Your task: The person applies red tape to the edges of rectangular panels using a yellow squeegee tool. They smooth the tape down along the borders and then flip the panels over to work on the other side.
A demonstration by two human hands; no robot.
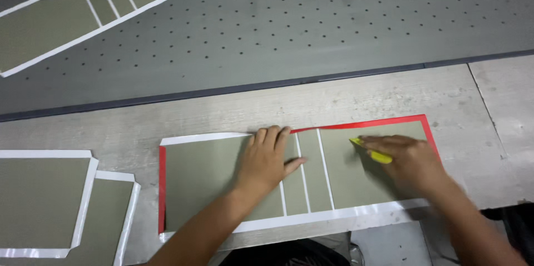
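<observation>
left hand point(267, 160) pressed flat, fingers spread, on the grey board cover point(211, 180) near the table point(389, 91) front edge; right hand point(411, 163) pinching a yellow scraper point(371, 150). looks stiff, light, best held flat mid-panel.

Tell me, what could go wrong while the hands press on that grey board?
The yellow tool in the right hand might slip and crease the red edging, which already looks wavy by the left hand. The grey board could also shift if that hand lifts.
</observation>
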